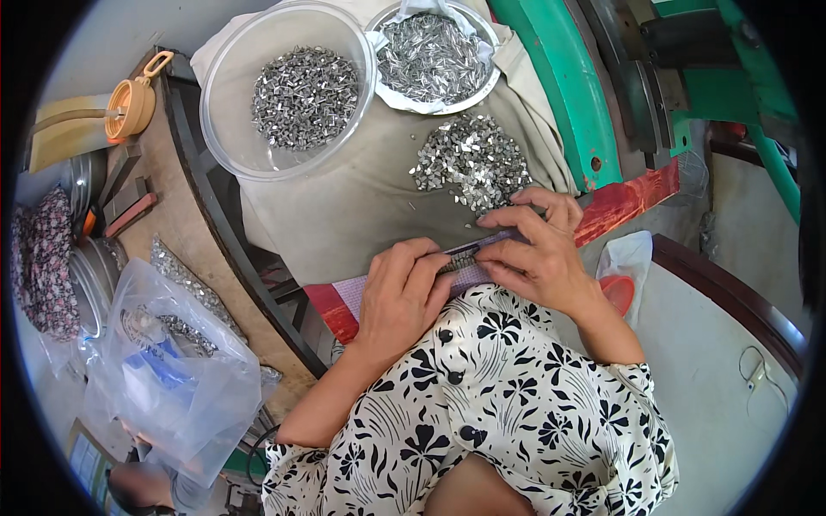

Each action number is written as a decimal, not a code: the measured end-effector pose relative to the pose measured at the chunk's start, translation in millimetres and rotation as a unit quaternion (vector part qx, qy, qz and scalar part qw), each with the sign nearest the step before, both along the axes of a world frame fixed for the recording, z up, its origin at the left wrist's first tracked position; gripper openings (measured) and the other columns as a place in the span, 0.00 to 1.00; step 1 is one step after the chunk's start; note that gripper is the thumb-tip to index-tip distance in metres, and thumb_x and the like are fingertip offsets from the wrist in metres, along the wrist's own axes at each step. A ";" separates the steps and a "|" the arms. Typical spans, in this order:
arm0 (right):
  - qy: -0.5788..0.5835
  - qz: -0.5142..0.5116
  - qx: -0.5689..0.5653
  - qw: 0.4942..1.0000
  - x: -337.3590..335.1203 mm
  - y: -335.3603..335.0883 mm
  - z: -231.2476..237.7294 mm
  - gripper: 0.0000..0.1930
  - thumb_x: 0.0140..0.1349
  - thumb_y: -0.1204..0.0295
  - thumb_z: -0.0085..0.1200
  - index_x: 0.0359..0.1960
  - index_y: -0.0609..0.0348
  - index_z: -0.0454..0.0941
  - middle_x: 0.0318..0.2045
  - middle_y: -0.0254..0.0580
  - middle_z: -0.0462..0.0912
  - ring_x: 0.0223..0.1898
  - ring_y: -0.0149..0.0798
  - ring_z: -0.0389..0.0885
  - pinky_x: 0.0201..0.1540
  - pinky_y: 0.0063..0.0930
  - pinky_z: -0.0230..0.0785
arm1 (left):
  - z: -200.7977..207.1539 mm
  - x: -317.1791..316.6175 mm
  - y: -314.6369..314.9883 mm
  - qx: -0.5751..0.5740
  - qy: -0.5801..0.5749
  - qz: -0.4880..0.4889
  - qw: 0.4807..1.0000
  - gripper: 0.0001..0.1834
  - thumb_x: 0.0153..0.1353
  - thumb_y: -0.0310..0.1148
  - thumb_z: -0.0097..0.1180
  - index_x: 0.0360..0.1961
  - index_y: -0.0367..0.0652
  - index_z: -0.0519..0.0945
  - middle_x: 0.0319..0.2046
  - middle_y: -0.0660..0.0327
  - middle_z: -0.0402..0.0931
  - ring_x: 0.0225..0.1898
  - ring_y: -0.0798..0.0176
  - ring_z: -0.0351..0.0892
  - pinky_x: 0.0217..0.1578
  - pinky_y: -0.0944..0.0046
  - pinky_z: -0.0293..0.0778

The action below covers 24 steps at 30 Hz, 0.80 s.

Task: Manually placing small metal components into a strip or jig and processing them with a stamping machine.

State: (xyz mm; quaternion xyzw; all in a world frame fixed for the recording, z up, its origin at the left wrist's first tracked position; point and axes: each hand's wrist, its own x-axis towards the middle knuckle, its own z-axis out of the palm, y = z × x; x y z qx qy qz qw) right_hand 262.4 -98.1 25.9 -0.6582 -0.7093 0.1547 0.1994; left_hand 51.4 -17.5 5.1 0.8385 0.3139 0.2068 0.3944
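Head view: both hands sit on a narrow strip (469, 258) lying across the lap at the near edge of the cloth-covered bench (361, 206). Left hand (400, 288) presses flat, fingers together, pinning the strip's left part. Right hand (538, 249) curls over the right end, fingers narrow, holding it. Probably braced this way so the row of small silver metal pieces stays aligned. Loose pile (471, 162) lies just beyond, within reach. Clear bowl (288, 90) and lined bowl (434, 56) hold more, far side.

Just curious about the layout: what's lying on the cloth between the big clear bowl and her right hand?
In the head view, a loose heap of small metal pieces lies on the cloth between the clear bowl and the right hand.
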 end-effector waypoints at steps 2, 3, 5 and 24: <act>0.004 0.003 -0.005 1.000 1.8 1.7 1.1 0.09 0.44 0.64 0.69 0.30 0.39 0.89 0.48 0.21 0.82 0.56 0.45 0.68 0.58 0.42 0.48 | -0.8 -3.2 -0.7 0.006 0.001 -0.003 1.000 0.12 0.51 0.25 0.68 0.38 0.40 0.82 0.43 0.58 0.76 0.41 0.53 0.77 0.41 0.56 0.73; 0.009 0.000 0.001 1.000 2.9 2.5 2.0 0.09 0.44 0.65 0.69 0.30 0.40 0.89 0.48 0.22 0.82 0.56 0.45 0.68 0.58 0.42 0.48 | -1.3 -5.1 -0.9 0.012 0.002 -0.005 1.000 0.11 0.53 0.26 0.66 0.38 0.40 0.81 0.43 0.58 0.76 0.41 0.53 0.78 0.43 0.54 0.73; 0.013 -0.001 0.006 1.000 3.7 2.9 3.2 0.09 0.43 0.65 0.69 0.30 0.40 0.89 0.48 0.22 0.82 0.56 0.45 0.68 0.58 0.41 0.48 | -1.2 -6.5 0.3 0.036 -0.002 -0.016 0.999 0.09 0.53 0.25 0.66 0.37 0.39 0.81 0.42 0.58 0.77 0.40 0.53 0.78 0.42 0.55 0.74; -0.019 0.027 0.024 0.999 -6.6 24.8 12.6 0.07 0.43 0.66 0.67 0.26 0.43 0.84 0.49 0.22 0.81 0.57 0.43 0.69 0.57 0.43 0.50 | -5.1 -10.4 2.9 0.001 -0.020 -0.021 1.000 0.17 0.48 0.24 0.71 0.40 0.40 0.80 0.43 0.56 0.77 0.41 0.52 0.77 0.40 0.57 0.74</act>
